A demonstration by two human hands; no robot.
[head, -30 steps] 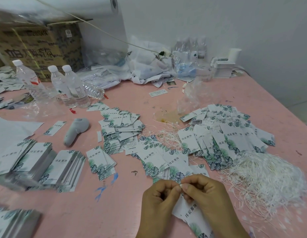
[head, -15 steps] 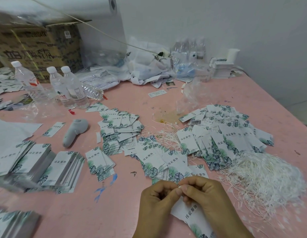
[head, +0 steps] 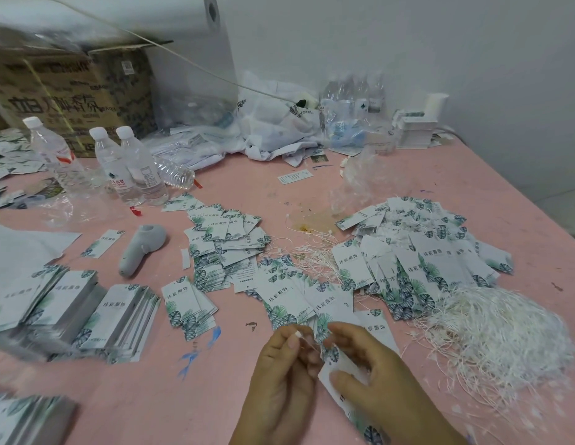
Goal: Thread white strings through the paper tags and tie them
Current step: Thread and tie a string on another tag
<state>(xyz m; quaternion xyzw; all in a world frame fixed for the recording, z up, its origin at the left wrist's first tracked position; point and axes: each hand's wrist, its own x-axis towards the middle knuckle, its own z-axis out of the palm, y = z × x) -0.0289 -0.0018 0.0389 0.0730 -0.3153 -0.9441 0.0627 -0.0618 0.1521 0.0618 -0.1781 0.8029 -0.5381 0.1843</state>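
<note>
Two hands meet at the lower middle of the frame. The left hand (head: 279, 374) pinches a string (head: 307, 343) at its fingertips; the right hand (head: 376, 387) curls round a tag (head: 342, 369), probably steadying its hole for threading. Loose strings (head: 498, 342) heap at lower right, within easy reach, with spread tags (head: 418, 261) above them and stacks (head: 77, 309) at left.

A small packing workshop: a paint-marked pink table (head: 472, 175) holds heaps of printed paper tags (head: 418, 252) beyond the hands (head: 376, 380), loose white strings (head: 498, 335) to their right, and a cardboard carton (head: 71, 94) far left.
</note>
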